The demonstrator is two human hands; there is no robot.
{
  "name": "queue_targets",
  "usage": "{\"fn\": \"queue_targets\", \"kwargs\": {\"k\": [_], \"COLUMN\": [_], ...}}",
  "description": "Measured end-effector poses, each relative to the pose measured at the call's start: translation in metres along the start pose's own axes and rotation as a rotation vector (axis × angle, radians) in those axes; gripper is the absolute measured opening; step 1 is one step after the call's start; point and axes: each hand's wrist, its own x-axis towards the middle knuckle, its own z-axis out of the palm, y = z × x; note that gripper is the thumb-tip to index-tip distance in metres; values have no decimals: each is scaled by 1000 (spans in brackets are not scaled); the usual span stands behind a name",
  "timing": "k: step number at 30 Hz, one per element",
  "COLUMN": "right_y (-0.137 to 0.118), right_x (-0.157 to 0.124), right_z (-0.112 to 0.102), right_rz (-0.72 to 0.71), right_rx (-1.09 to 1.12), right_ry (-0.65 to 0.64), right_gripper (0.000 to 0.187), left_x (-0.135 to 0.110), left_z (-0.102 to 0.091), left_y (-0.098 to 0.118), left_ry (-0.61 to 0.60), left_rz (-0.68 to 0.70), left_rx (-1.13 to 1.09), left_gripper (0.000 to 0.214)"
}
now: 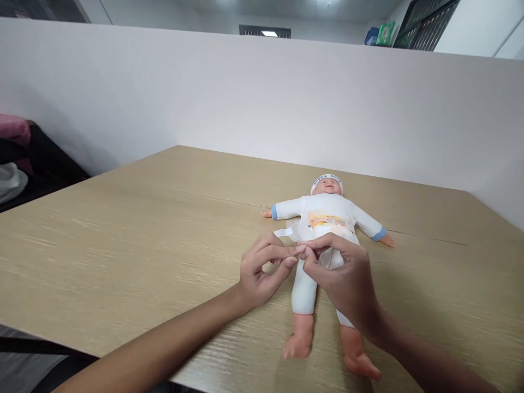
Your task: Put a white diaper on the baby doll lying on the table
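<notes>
A baby doll (327,210) lies on its back on the table, head away from me, arms spread and legs toward me. It wears white clothes with blue cuffs and a lettered headband. Round its hips sits a white diaper (326,222) with a colourful printed waistband. A white side tab (284,232) sticks out loose on the left. My left hand (264,270) and my right hand (344,273) meet over the doll's left-hand thigh, fingertips touching. Both are closed in a pinch at the diaper's leg edge; the pinched bit is mostly hidden by the fingers.
The wood-grain table (123,234) has a thin seam across it. A pale partition (262,103) rises behind its far edge. Dark and pink items (16,131) lie beyond the left edge. Green and blue packages (385,34) show above the partition.
</notes>
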Motion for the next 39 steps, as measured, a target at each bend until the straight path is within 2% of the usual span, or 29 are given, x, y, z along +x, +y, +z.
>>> {"fn": "queue_targets", "kwargs": {"k": [6, 11, 14, 21, 27, 34, 39], "right_y": [-8, -10, -11, -21, -22, -16, -14], "right_x": [-3, -4, -5, -6, -10, -13, -12], "right_z": [2, 2, 2, 2, 4, 6, 3], "right_rz": [165, 191, 186, 88, 54, 18, -53], "right_rx": [99, 137, 140, 182, 156, 92, -17], "right_ry": [-1, 11, 11, 35, 46, 50, 38], "right_gripper": [9, 8, 8, 10, 13, 11, 12], "left_x": [3, 3, 0, -15, -9, -1, -3], "left_z": [1, 2, 3, 8, 15, 19, 19], "left_y": [3, 4, 6, 12, 22, 25, 26], "left_ry": [-14, -16, -4, 53, 137, 188, 193], "left_rz": [169, 181, 84, -286, -584, -688, -751], "left_rx": [110, 115, 11, -337, -626, -732, -732], "left_gripper": [18, 19, 19, 21, 12, 7, 13]}}
